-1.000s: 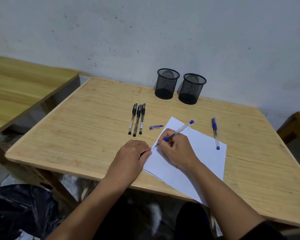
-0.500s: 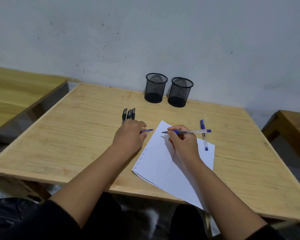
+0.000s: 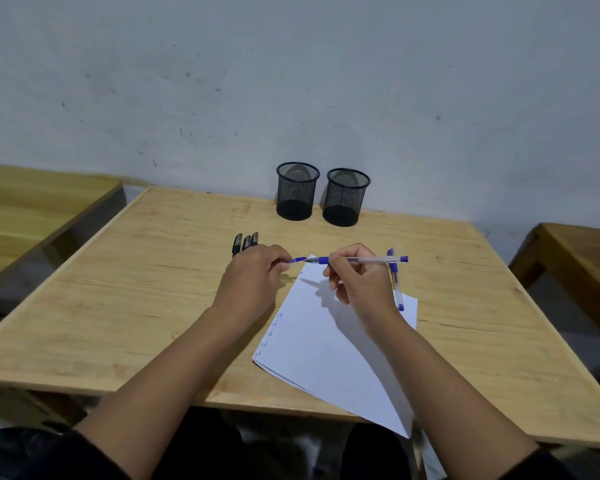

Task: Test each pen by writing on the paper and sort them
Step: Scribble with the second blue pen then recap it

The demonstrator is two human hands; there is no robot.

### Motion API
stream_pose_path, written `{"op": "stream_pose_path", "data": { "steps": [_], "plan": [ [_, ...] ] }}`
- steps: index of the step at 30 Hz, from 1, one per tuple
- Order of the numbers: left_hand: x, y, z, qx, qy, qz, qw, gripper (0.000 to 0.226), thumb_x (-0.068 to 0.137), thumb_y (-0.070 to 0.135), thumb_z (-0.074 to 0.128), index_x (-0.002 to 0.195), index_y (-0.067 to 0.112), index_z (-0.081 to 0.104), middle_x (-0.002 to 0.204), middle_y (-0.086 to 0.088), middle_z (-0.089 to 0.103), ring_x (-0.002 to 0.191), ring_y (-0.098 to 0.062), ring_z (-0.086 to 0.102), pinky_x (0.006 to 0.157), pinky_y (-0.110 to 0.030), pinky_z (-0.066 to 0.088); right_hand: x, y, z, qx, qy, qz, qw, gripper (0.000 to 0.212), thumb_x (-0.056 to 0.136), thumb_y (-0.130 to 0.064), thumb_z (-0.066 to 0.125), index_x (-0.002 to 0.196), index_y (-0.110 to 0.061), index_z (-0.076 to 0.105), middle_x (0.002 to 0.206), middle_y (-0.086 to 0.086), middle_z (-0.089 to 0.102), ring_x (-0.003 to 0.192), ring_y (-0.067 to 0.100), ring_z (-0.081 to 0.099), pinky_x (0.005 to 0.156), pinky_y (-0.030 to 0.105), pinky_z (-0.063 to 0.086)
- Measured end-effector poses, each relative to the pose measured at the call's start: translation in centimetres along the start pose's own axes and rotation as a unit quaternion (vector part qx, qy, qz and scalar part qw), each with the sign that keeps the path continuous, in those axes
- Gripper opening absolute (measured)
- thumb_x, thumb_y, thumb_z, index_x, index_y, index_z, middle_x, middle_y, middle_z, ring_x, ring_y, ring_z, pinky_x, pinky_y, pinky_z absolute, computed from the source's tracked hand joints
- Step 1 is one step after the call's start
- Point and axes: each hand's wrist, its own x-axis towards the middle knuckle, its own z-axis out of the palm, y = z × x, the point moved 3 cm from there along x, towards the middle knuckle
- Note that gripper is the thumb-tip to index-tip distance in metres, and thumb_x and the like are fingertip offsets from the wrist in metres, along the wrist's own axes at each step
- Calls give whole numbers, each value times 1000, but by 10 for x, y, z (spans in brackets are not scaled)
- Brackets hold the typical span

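My right hand [image 3: 361, 278] holds a blue pen [image 3: 361, 259] level above the white paper [image 3: 329, 344], tip pointing left. My left hand [image 3: 253, 275] pinches the small blue pen cap [image 3: 297, 260], whose open end meets the pen's tip. Blue writing runs along the paper's left edge. A second blue pen [image 3: 395, 282] lies on the paper's right side, partly behind my right hand. Three black pens [image 3: 246, 241] lie side by side beyond my left hand, mostly hidden by it.
Two black mesh pen cups [image 3: 297, 192] [image 3: 346, 197] stand at the back of the wooden table [image 3: 136, 289], against the wall. Another wooden table is at the left and a wooden piece at the right.
My right hand stopped writing and lifted the pen level. My left hand left the paper, picked up the cap beside the black pens and brought it to the pen's tip.
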Motion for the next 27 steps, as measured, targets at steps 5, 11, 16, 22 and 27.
{"op": "stream_pose_path", "data": {
  "steps": [5,11,16,22,27],
  "plan": [
    [-3,12,-4,-30,6,21,999,15,88,13,57,96,18,68,91,1,69,83,-13,59,74,-24,44,-1,-2,1,-2,-12,4,1000,15,88,-6,57,74,-12,58,60,4,60,46,10,45,41,18,34],
    [-5,26,-9,-86,1,36,996,17,86,6,58,93,15,70,89,-3,71,82,-16,61,74,-22,46,-1,-8,-1,10,-59,-1,998,17,87,-7,60,71,-13,59,53,-3,52,45,7,39,44,17,31],
    [-8,35,-12,-73,11,67,995,17,85,0,57,89,9,70,80,-9,71,71,-21,60,62,-18,41,-4,-16,-3,-8,-84,-37,996,19,88,-4,58,70,-13,59,57,4,51,47,8,39,46,18,30],
    [-14,32,-5,-96,-37,16,995,17,88,6,55,89,16,68,77,1,66,64,-7,52,58,-8,33,-4,-18,-6,-62,-83,-36,994,15,86,-4,60,73,-11,60,55,1,51,46,8,39,44,17,30],
    [-5,29,-7,-151,-44,-57,986,20,90,7,50,86,19,66,76,4,65,72,-7,59,58,-1,38,-1,-21,-11,21,-47,-13,999,15,87,-7,59,75,-14,65,58,-1,51,50,9,39,46,18,29]
  ]
}}
